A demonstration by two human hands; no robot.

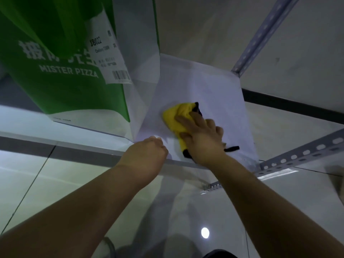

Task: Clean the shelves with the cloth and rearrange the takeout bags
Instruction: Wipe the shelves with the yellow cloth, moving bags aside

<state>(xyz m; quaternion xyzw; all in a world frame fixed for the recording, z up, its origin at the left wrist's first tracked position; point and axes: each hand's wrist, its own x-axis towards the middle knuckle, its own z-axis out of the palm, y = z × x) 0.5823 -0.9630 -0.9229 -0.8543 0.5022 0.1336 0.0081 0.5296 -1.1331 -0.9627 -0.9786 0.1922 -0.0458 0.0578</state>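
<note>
From the head camera, the right hand [202,138] lies flat, fingers spread, on a crumpled yellow cloth with black trim [176,120], pressing it against the white shelf board [214,84] — an open palm that spreads pressure for wiping, I judge, more than a grasp. The cloth sits mid-shelf, near the front edge. The left hand [149,153] is curled in a loose fist at that edge with nothing visible in it; it may be steadying the person, though its fingertips are turned away. The tall green-and-white paper takeout bag [74,71] with a printed receipt [113,58] stands upright at the left, just beside the wiped patch — apparently moved aside to bare it. Its top is cut off and the label is blurred. The perforated grey metal upright [264,36] frames the far right corner.
</note>
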